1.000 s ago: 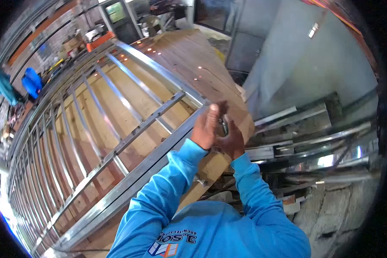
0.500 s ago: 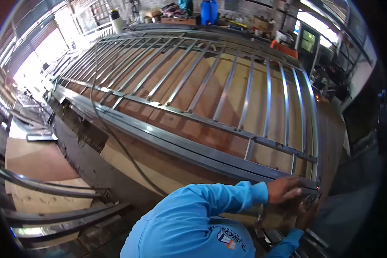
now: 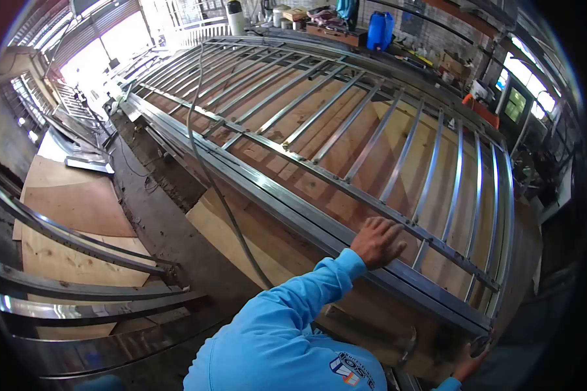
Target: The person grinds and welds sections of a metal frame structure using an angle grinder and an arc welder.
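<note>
My left hand (image 3: 377, 243) rests on or just over the near rail of a large metal frame (image 3: 293, 156), fingers apart and holding nothing. Low on the right, my right hand (image 3: 469, 363) is wrapped round a dark, round-ended tool (image 3: 481, 345) beside the frame's near right corner. Part of that tool is hidden. Many shiny crossbars run between the frame's long rails, above brown and yellowish boards (image 3: 332, 202). Both of my arms wear blue sleeves.
A long grey cable (image 3: 202, 163) hangs across the frame's left part. Bent metal bars (image 3: 78, 290) and plywood sheets (image 3: 65, 202) lie at the left. A blue container (image 3: 379, 30) and a white cylinder (image 3: 235, 18) stand behind. A hammer-like object (image 3: 409, 344) is near my body.
My left hand has moved left and up, away from the corner. My right hand and the tool have shifted lower in view. The glow at the corner is gone. The view has turned left.
</note>
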`<state>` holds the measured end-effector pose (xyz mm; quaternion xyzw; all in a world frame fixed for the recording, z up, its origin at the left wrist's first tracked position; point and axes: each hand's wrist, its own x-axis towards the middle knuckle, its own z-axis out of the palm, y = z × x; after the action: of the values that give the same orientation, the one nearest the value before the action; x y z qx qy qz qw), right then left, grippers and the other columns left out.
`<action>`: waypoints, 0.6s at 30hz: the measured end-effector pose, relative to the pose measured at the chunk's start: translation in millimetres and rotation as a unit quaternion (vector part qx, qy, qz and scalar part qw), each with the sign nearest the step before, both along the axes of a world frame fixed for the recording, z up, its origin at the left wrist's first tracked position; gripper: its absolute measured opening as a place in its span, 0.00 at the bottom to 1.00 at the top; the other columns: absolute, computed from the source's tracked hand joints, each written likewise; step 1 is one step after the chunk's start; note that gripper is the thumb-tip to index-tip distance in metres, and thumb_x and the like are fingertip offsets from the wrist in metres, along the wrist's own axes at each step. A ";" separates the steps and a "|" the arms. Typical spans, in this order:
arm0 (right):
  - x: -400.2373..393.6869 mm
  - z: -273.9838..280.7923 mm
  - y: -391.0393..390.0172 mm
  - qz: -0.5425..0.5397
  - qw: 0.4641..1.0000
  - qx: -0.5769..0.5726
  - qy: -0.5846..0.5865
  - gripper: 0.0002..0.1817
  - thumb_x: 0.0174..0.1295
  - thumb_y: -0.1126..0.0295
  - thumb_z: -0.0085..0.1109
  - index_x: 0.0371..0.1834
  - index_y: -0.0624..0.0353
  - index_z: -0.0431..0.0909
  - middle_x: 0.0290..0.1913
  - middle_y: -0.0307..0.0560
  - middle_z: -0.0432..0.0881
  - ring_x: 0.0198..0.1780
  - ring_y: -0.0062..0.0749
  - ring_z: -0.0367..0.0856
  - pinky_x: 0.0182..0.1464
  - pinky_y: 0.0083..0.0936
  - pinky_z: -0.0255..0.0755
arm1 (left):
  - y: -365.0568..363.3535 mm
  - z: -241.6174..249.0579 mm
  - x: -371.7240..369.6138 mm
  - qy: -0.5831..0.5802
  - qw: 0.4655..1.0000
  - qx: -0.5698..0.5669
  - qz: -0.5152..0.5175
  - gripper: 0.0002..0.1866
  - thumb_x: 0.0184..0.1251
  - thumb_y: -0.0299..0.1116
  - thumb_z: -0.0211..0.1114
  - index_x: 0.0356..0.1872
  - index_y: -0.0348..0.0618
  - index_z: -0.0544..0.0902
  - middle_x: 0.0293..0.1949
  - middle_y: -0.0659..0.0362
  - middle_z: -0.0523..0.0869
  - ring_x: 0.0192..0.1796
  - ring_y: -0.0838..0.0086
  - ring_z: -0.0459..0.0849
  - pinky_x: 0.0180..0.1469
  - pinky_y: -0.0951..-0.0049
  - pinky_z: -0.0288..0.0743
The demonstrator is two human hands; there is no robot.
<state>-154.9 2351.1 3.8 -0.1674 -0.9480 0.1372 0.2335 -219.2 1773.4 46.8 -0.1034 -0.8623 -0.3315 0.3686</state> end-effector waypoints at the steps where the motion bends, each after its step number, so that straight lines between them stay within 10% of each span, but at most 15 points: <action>1: -1.9 -8.8 8.9 -0.002 1.000 0.019 0.008 0.39 0.61 0.61 0.70 0.72 0.65 0.62 0.67 0.63 0.72 0.67 0.53 0.72 0.68 0.39 0.65 | -0.6 -0.3 0.4 -0.005 1.000 -0.013 -0.007 0.21 0.66 0.43 0.65 0.55 0.40 0.79 0.48 0.49 0.81 0.53 0.54 0.77 0.57 0.55 0.68; 7: 14.3 66.5 -89.2 0.070 0.966 0.126 0.216 0.24 0.63 0.48 0.66 0.52 0.55 0.81 0.45 0.46 0.83 0.34 0.42 0.80 0.37 0.41 0.77 | -0.2 -3.8 0.5 -0.024 0.999 -0.035 -0.033 0.20 0.68 0.46 0.63 0.53 0.41 0.80 0.48 0.49 0.81 0.52 0.55 0.77 0.56 0.56 0.68; 16: 12.5 8.9 -31.8 0.110 0.924 -0.339 0.142 0.36 0.62 0.74 0.67 0.73 0.63 0.62 0.68 0.55 0.71 0.64 0.43 0.74 0.69 0.39 0.68 | 0.7 -30.6 -0.9 0.000 1.000 -0.014 -0.023 0.22 0.61 0.44 0.68 0.54 0.46 0.81 0.48 0.50 0.82 0.55 0.53 0.78 0.59 0.52 0.68; 18: 18.4 7.1 -37.0 0.072 0.985 -0.077 0.136 0.38 0.60 0.68 0.70 0.72 0.64 0.63 0.68 0.55 0.71 0.67 0.42 0.70 0.71 0.36 0.63 | -8.8 -61.8 -3.2 -0.020 0.998 -0.058 -0.014 0.23 0.59 0.42 0.69 0.56 0.48 0.80 0.54 0.50 0.79 0.59 0.53 0.75 0.62 0.52 0.66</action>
<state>-136.5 2314.1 10.9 -0.0962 -0.9033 0.2481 0.3366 -222.5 1764.6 -15.0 -0.1298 -0.8856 -0.2883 0.3403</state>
